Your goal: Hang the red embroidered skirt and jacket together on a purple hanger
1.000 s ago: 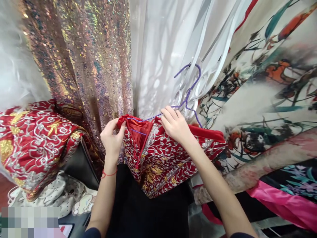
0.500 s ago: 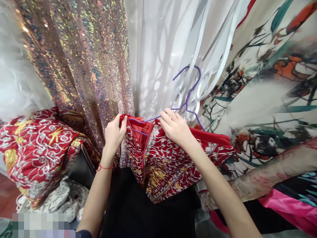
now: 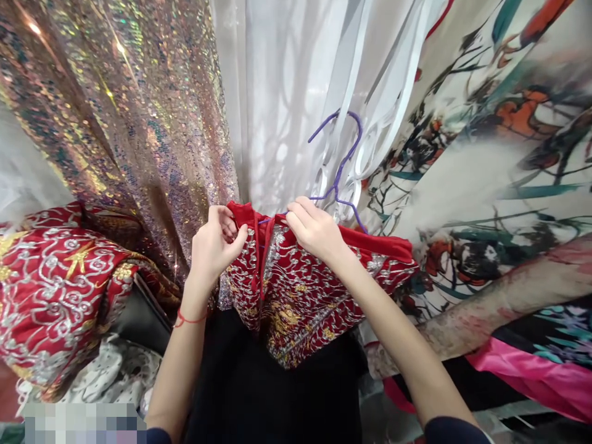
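Note:
A red garment (image 3: 319, 290) with silver and gold embroidery and a plain red band along its top edge hangs before my dark clothing. The purple hanger (image 3: 342, 169) runs inside that edge, its hook sticking up bare. Pinched at the band, beside the slit, my right hand (image 3: 317, 228) holds the garment; its fingertips are partly hidden. My left hand (image 3: 217, 243) is at the garment's left end, thumb apart from the loosely curled fingers, with the band's end standing up next to it.
More red embroidered cloth (image 3: 60, 283) is heaped at left, above whitish dotted fabric (image 3: 111, 373). A sequined curtain (image 3: 152, 123) hangs behind it. White cut-out strips (image 3: 393, 111) and a flower-printed cloth (image 3: 462, 172) hang at right. Pink satin (image 3: 522, 370) lies lower right.
My left thumb and fingers have come apart at the garment's left end, and the band there stands higher. My right hand keeps its hold. The whole view has shifted slightly.

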